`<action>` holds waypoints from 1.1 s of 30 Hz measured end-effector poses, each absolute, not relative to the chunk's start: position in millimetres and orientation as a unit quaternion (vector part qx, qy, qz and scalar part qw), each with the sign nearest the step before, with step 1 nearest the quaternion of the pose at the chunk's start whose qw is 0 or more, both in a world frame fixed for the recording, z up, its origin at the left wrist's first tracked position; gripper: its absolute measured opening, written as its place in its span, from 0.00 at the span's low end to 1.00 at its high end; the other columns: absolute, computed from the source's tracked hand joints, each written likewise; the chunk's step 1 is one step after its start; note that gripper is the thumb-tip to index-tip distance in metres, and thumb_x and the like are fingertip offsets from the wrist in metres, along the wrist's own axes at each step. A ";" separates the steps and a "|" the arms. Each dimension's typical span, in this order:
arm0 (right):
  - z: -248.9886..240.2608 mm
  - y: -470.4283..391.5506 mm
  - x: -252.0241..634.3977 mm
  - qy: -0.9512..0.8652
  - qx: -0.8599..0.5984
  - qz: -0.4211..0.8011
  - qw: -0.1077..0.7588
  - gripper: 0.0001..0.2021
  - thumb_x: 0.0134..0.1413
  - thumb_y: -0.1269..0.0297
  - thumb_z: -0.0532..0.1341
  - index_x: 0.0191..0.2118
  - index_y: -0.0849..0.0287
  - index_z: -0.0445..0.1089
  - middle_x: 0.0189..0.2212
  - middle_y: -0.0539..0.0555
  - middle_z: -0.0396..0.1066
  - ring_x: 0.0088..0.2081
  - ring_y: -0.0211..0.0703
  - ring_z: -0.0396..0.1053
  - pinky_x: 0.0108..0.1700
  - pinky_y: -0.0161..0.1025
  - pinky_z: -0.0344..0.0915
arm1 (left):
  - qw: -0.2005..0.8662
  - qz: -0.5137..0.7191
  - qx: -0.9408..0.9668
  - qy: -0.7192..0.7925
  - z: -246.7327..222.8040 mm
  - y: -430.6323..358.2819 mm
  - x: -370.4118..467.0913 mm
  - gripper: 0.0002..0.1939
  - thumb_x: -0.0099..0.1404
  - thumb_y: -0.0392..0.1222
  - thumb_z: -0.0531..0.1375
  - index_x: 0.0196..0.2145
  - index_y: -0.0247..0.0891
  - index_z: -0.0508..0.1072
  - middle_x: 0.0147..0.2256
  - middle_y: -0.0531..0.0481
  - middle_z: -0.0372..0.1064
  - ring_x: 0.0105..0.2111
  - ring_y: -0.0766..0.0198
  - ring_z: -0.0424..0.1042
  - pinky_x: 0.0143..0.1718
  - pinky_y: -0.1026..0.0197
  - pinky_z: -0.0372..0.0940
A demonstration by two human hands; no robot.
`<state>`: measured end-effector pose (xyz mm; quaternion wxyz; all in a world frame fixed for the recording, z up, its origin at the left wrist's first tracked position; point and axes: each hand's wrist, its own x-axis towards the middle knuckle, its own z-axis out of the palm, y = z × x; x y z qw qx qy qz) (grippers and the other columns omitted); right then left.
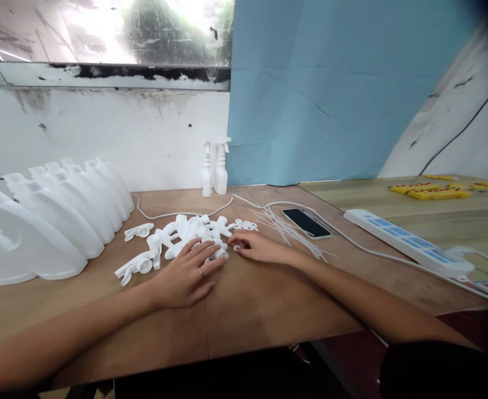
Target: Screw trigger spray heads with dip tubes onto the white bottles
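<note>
Tabletop [252, 316] ends just below the forearms, so anything dragged nearward could go over the edge. Left hand [189, 272] is palm down, fingers spread and not clenched, resting on the near side of the spray-head pile [181, 226]; pressing or sweeping there could make the loose stack slide, since the heads lie at all angles. Right hand [253, 245] has its fingers curled at a small white ring [236, 247] beside the pile; can't tell if it's pinched or only touched. Risk: ring slips or rolls under the heads, same colour, easy to lose. Bottles [61, 216] stand packed in a row at left; a bump on one could push its neighbours. More rings [246, 225] lie just past the right hand, within knocking range. Thin tubes [288, 227] are strewn near the right forearm, by the phone [306, 223]; a sleeve-side swing could scatter them. White cable [177, 214] runs behind the pile; a snag could tug parts. Two spray bottles [220, 174] stand at the wall, narrow, tippable if that cable gets pulled.
</note>
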<state>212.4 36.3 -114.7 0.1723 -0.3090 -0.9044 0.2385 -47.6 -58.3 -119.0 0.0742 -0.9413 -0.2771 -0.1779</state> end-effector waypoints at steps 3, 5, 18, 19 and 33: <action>-116.5 37.7 210.7 -0.889 -0.316 0.279 0.180 0.12 0.54 0.75 0.57 0.45 0.63 0.70 0.32 0.52 0.68 0.32 0.39 0.63 0.35 0.36 0.61 | 0.074 -0.157 -0.950 -0.258 -116.7 -58.5 -48.0 0.22 0.69 0.43 0.55 0.59 0.37 0.62 0.65 0.35 0.53 0.67 0.45 0.49 0.66 0.34 0.41; -116.6 39.1 211.3 -0.883 -0.318 0.292 0.184 0.12 0.53 0.74 0.58 0.45 0.63 0.69 0.31 0.51 0.66 0.32 0.39 0.63 0.35 0.35 0.60 | 0.075 -0.139 -0.955 -0.252 -115.1 -58.9 -48.3 0.20 0.70 0.44 0.54 0.57 0.37 0.65 0.65 0.34 0.53 0.67 0.44 0.48 0.66 0.32 0.39; -118.0 42.1 213.4 -0.890 -0.312 0.280 0.180 0.09 0.54 0.74 0.59 0.42 0.62 0.71 0.31 0.51 0.66 0.32 0.39 0.63 0.36 0.35 0.60 | 0.044 -0.155 -0.956 -0.246 -117.5 -56.8 -50.1 0.34 0.69 0.43 0.55 0.68 0.33 0.49 0.65 0.35 0.55 0.65 0.47 0.53 0.66 0.36 0.43; -117.6 42.0 213.7 -0.890 -0.312 0.279 0.180 0.09 0.53 0.74 0.59 0.41 0.62 0.71 0.31 0.51 0.66 0.33 0.39 0.63 0.36 0.36 0.60 | 0.041 -0.161 -0.955 -0.245 -117.8 -56.7 -50.0 0.35 0.69 0.43 0.55 0.68 0.34 0.48 0.64 0.35 0.56 0.65 0.47 0.53 0.66 0.36 0.43; -112.3 22.4 195.6 -0.770 -0.337 0.419 0.344 0.12 0.48 0.56 0.69 0.29 0.61 0.73 0.24 0.49 0.68 0.25 0.36 0.65 0.31 0.37 0.61 | -0.123 -0.353 -0.874 -0.312 -129.3 -53.0 -52.0 0.18 0.69 0.39 0.58 0.55 0.39 0.67 0.53 0.41 0.68 0.54 0.58 0.68 0.57 0.50 0.66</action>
